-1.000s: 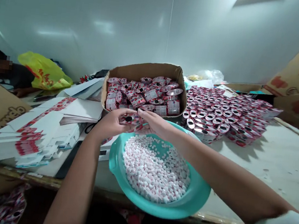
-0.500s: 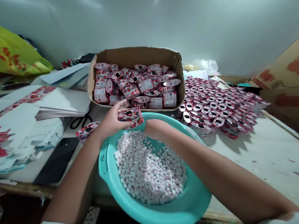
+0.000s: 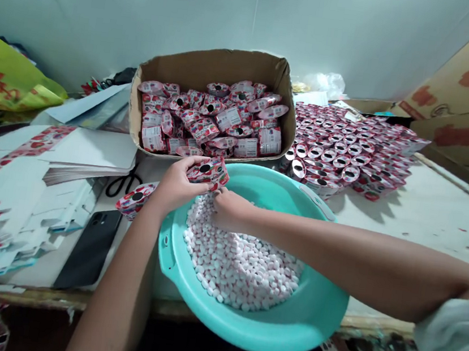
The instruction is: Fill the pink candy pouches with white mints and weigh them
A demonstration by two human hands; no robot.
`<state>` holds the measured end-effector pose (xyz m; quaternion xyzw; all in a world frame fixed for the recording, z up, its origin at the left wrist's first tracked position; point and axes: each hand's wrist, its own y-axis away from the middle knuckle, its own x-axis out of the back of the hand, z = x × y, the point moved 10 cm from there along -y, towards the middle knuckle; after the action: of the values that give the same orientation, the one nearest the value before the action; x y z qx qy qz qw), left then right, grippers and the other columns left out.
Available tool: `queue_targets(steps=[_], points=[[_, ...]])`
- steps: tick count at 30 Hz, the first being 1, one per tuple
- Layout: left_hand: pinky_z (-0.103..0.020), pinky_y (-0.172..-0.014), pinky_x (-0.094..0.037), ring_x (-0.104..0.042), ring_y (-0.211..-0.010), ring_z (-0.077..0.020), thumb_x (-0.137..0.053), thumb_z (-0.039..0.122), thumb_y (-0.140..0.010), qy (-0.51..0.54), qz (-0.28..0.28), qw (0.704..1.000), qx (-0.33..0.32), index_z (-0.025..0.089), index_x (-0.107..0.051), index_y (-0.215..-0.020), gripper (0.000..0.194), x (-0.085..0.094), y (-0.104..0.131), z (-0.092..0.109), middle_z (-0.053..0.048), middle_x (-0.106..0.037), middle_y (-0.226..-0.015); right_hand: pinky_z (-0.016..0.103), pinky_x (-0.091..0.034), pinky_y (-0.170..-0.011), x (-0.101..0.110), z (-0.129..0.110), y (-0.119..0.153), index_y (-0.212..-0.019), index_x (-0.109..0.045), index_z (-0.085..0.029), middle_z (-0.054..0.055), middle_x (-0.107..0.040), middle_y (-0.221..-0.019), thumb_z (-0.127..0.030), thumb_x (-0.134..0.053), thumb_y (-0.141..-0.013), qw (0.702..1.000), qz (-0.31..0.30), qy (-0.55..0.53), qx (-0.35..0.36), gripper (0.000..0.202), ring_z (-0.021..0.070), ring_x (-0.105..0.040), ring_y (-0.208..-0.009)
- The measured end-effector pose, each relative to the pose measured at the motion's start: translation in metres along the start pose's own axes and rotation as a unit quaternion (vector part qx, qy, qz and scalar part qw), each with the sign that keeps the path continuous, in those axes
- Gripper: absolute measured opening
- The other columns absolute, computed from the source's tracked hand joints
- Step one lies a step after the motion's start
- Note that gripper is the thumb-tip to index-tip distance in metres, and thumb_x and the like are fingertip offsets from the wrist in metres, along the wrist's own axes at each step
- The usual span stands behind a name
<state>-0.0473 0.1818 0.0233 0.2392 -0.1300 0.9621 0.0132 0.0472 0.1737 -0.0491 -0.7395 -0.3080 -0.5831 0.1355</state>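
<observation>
My left hand (image 3: pixel 180 183) is closed round a small red-and-pink printed carton (image 3: pixel 213 173) with a dark oval hole, holding it tilted over the rim of a turquoise basin (image 3: pixel 249 337). White and pale pink candies (image 3: pixel 244 268) lie heaped in the basin. My right hand (image 3: pixel 232 209) is over the candies with its fingers curled together, the fingertips close against the carton's lower edge. What those fingers hold is hidden. Another such carton (image 3: pixel 135 200) lies beside my left wrist.
Behind the basin stands a cardboard box (image 3: pixel 212 62) of filled-looking cartons. Many upright cartons (image 3: pixel 344 149) crowd the right side. Flat printed sheets (image 3: pixel 88 149), black scissors (image 3: pixel 122 182) and a dark phone (image 3: pixel 91 249) lie at left. A yellow bag (image 3: pixel 11 77) is farther left.
My right hand has moved left and down to the carton's lower edge. The carton stays in my left hand. The whole view has shifted slightly.
</observation>
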Motion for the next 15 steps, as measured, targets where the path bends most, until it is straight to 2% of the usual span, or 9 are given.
queue_targets(steps=[3,10,15], points=[[-0.041,-0.100,-0.054,-0.068,-0.111,-0.0291,-0.082,0.028,-0.065,0.002,-0.005,1.000,-0.007,0.016,-0.065,-0.126,0.064,-0.002,0.000,0.001,-0.009,-0.071,-0.122,0.041,-0.055,-0.084,0.001,-0.002,-0.001,-0.122,-0.059,-0.003,0.027,-0.061,-0.124,-0.021,-0.061,-0.081,0.997,0.016,-0.071,0.015,0.045,0.0352,-0.065,-0.106],[-0.039,-0.100,-0.053,-0.067,-0.112,-0.0280,-0.082,0.029,-0.066,0.014,0.012,1.000,-0.002,0.015,-0.064,-0.126,0.063,0.003,0.001,0.003,-0.010,-0.069,-0.124,0.039,-0.050,-0.100,0.012,-0.016,0.000,-0.129,-0.053,-0.007,0.023,-0.059,-0.136,-0.015,-0.060,-0.072,0.974,0.076,-0.194,0.091,0.058,0.0340,-0.057,-0.123],[-0.038,-0.099,-0.054,-0.066,-0.113,-0.0273,-0.081,0.028,-0.068,0.007,0.021,1.000,-0.010,0.016,-0.064,-0.126,0.061,0.005,0.002,0.004,-0.009,-0.069,-0.125,0.041,-0.048,-0.100,0.011,-0.023,0.002,-0.126,-0.053,-0.008,0.023,-0.060,-0.133,-0.014,-0.062,-0.068,0.960,0.077,-0.235,0.129,0.059,0.0340,-0.057,-0.120]])
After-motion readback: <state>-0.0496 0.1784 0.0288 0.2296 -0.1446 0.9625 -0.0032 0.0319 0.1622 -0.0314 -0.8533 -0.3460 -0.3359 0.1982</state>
